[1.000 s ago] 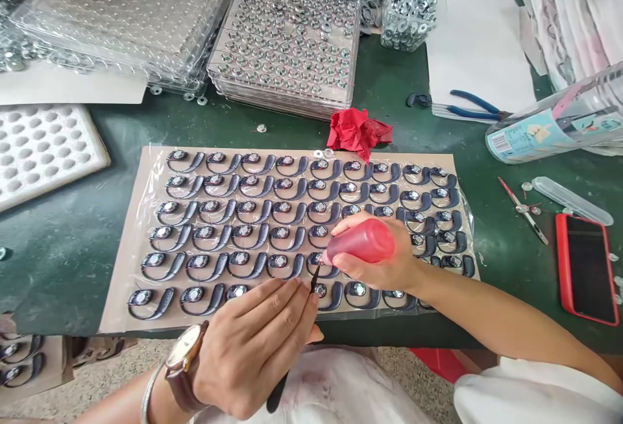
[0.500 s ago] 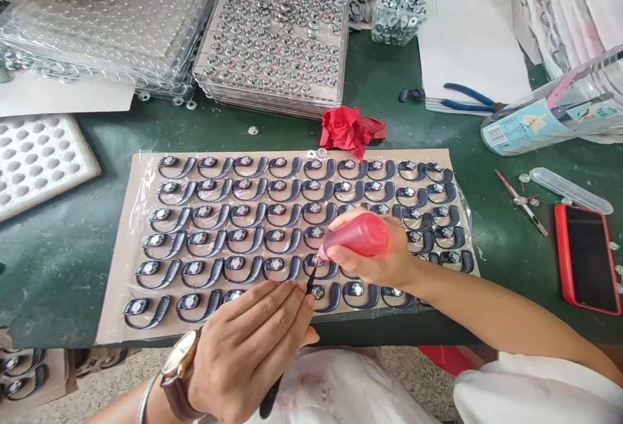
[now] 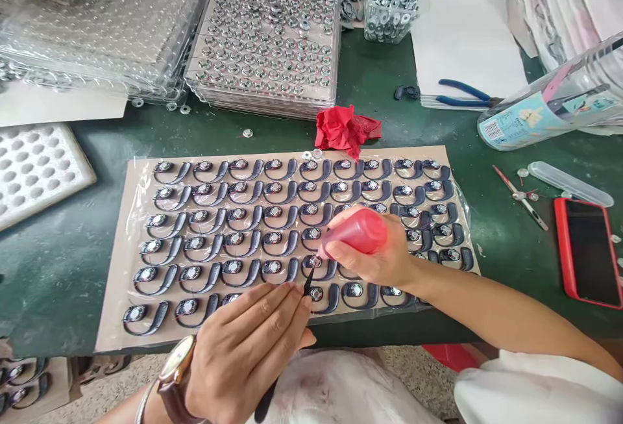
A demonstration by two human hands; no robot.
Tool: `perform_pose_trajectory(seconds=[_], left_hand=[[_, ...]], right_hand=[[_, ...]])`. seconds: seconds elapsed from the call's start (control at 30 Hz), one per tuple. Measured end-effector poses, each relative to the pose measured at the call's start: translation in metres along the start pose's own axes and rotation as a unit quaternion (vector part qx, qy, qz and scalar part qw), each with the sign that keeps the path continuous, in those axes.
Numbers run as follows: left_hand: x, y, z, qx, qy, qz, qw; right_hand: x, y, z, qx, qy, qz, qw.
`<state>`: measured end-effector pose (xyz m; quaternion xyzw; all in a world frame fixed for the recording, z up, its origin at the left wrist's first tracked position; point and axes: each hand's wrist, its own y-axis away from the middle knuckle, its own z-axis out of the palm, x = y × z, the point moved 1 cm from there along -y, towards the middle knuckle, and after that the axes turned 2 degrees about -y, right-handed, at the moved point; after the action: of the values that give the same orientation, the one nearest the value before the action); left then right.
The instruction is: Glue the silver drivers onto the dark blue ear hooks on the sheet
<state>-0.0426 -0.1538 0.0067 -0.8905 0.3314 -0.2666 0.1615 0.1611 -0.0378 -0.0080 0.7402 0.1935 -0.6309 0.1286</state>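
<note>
My right hand [image 3: 384, 255] is closed around a squeeze bottle [image 3: 363, 229] of red liquid, tilted with its nozzle down to the left. The nozzle is at a dark ear-hook part [image 3: 325, 271] that carries a small round silver piece. My left hand [image 3: 256, 339] pinches black tweezers [image 3: 309, 279], their fine tip pointing up at that same part, just below the nozzle. Rows of similar ear-hook parts [image 3: 241, 271] lie on a film-covered cardboard sheet [image 3: 114, 300] under both hands. My right hand and forearm hide some of them.
Behind the sheet stand stacked clear trays [image 3: 263, 96] of small round pieces, a crumpled red cloth [image 3: 341, 128] and a box of metal washers [image 3: 392, 18]. Blue-handled pliers [image 3: 464, 94], a lying plastic jar [image 3: 530, 119] and a red-cased phone [image 3: 591, 252] are on the right. A white foam tray [image 3: 39, 171] sits left.
The whole scene has shifted a little left as the camera moved. Both hands keep their hold, with the nozzle and tweezers staying at the same ear-hook part.
</note>
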Motion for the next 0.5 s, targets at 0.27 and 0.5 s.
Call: perform_pose_trajectory(seconds=[0.27, 0.5], left_hand=[[-0.0010, 0.0004, -0.0004, 0.000, -0.009, -0.001, 1.000], [-0.0015, 0.0012, -0.0001, -0.006, 0.005, -0.002, 1.000]], right_hand=[[-0.0020, -0.0003, -0.0038, 0.024, 0.031, 0.016, 0.999], [0.0011, -0.0011, 0.0006, 0.004, 0.014, 0.023, 1.000]])
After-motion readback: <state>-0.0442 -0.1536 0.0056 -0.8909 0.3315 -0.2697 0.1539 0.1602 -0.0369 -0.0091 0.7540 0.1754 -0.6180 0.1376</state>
